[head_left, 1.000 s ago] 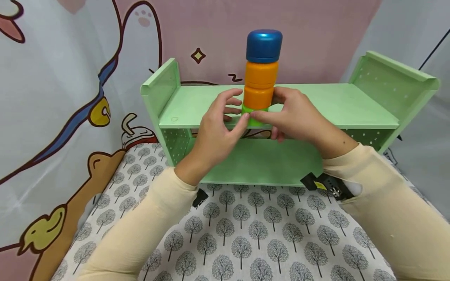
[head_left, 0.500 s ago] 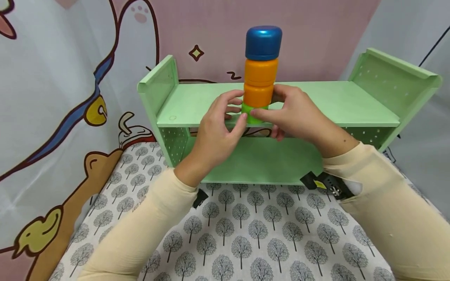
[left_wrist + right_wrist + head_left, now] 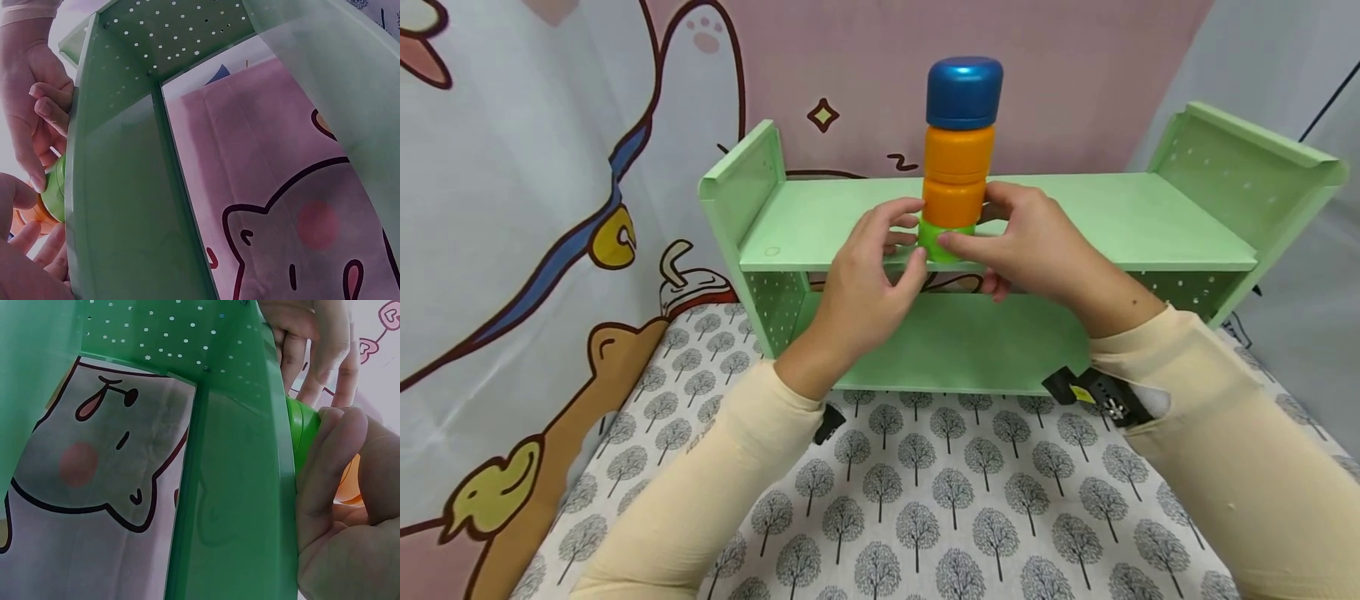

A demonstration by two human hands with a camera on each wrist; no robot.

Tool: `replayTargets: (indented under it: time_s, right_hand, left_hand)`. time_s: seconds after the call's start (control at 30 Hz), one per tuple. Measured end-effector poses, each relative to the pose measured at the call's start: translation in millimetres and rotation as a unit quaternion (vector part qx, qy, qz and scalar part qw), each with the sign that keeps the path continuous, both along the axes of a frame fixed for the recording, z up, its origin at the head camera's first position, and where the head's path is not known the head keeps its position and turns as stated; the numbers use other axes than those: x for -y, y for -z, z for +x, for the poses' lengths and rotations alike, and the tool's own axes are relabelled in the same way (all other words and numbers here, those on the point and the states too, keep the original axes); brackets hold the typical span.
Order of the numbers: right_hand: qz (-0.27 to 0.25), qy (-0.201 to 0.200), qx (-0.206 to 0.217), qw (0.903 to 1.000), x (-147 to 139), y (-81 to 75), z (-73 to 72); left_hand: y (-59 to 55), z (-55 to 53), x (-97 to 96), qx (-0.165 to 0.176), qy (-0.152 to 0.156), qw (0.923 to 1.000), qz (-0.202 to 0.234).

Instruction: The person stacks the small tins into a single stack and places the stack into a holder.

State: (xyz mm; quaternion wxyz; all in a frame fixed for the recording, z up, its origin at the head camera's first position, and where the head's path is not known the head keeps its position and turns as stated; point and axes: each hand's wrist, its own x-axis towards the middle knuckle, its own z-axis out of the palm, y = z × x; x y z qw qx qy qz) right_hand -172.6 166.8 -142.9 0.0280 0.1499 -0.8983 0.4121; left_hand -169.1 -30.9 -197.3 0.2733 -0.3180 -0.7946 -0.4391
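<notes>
A tall stack of round, smooth pieces stands upright near the front edge of the light green shelf unit's upper board [image 3: 1075,242]. Its bottom piece is a bright green one [image 3: 934,242]. Above that come two orange pieces [image 3: 957,154], topped by a shiny blue piece [image 3: 964,93]. My right hand [image 3: 1037,242] holds the stack low on its right side, thumb across the green piece and index finger behind the orange. Loosely curved at the left side is my left hand [image 3: 868,275], with thumb and index fingertips right at the stack and a gap inside the palm.
Raised side panels stand at the left end [image 3: 741,179] and right end [image 3: 1247,167] of the shelf unit. A lower board [image 3: 955,342] lies beneath. Tree-print cloth [image 3: 910,500] covers the surface in front. A cartoon-printed curtain [image 3: 550,250] hangs behind and to the left.
The left thumb has drawn slightly apart from the right thumb, showing more of the green piece. The stack stays upright in about the same place.
</notes>
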Motion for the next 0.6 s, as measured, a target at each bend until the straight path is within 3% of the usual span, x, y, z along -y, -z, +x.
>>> replayTargets:
  time_s: [0.6]
  right_hand:
    - [0.005, -0.002, -0.018, 0.9998, -4.2, -2.0, 2.2]
  left_hand:
    - [2.3, 3.0, 2.7, -0.011, -0.013, 0.9996, -0.023]
